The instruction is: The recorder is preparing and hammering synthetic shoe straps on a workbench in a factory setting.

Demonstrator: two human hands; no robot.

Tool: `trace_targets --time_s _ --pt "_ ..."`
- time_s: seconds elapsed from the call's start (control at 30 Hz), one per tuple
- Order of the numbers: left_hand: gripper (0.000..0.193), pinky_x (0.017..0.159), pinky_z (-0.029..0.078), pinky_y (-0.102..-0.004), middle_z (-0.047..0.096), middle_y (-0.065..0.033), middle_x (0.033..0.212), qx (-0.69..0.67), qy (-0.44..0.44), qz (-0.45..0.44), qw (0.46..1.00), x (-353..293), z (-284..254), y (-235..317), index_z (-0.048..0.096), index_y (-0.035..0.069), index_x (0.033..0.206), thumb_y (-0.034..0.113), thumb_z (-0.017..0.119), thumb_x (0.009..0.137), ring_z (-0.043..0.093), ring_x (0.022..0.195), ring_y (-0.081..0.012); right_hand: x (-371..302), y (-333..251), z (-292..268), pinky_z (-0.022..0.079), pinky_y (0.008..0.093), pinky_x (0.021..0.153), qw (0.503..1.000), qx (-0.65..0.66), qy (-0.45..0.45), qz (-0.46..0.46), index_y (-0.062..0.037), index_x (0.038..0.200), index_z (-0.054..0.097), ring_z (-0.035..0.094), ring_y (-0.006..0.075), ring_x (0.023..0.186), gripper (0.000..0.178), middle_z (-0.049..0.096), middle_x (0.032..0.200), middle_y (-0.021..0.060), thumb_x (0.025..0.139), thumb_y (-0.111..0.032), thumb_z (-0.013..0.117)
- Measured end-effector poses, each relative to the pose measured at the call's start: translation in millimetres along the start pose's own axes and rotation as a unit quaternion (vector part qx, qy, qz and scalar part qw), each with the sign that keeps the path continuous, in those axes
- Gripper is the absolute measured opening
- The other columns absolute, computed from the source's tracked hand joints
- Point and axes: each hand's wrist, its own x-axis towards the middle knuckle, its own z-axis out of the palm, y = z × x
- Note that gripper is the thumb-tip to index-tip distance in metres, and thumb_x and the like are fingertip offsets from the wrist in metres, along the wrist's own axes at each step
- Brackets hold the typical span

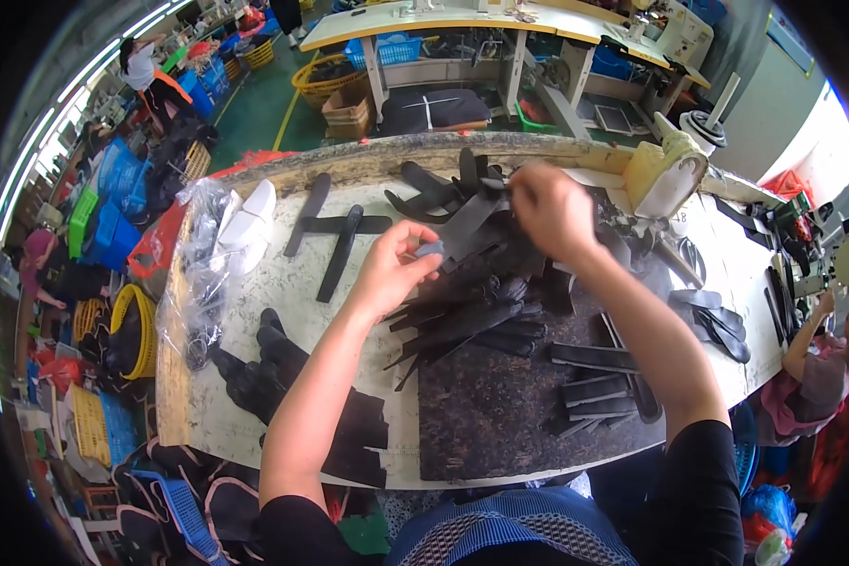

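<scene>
My left hand [398,269] is closed in a pinch, with a small grey piece [430,249] between thumb and fingers. Just right of it, a flat dark grey strip [472,224] slants up toward my right hand [558,215]. That hand is curled above the far side of the pile; what its fingers hold, if anything, is hidden. Below both hands lies a heap of black strips [486,316], partly on a dark mottled board [491,415]. More black rounded strips [434,193] lie beyond the left hand, and two crossed ones [341,247] are to its left.
Left on the table [401,377] are clear plastic [198,274], white pieces [252,222] and stacked black strips [354,424]. A raised wooden edge [349,160] runs along the back. A yellowish block-shaped device [665,179] stands back right. A co-worker [811,377] sits at right.
</scene>
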Motion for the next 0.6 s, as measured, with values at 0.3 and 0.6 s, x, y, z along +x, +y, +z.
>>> trace_targets --time_s 0.3,0.6 --pt "0.031 0.073 0.057 -0.0268 0.072 -0.008 0.108 -0.045 0.024 -0.04 0.998 -29.6 -18.2 -4.8 0.064 0.003 0.126 0.003 0.073 0.097 0.072 0.082 -0.0136 8.6 -44.1 -89.7 0.055 0.0341 0.078 0.978 0.117 0.105 -0.139 -0.0015 0.103 0.07 0.069 0.0277 0.083 0.017 0.072 0.097 0.0126 0.088 0.007 0.067" --pt "0.029 0.083 0.058 -0.0341 0.071 -0.0105 0.115 0.213 0.184 0.132 0.95 -49.9 -5.8 1.0 0.065 0.003 0.123 0.022 0.072 0.102 0.071 0.093 -0.0193 -133.1 -79.7 -89.0 0.061 0.0361 0.088 0.815 0.116 -0.267 -0.502 -0.0041 0.119 0.069 0.07 0.0272 0.112 0.043 0.071 0.121 0.0111 0.078 -0.016 0.074"
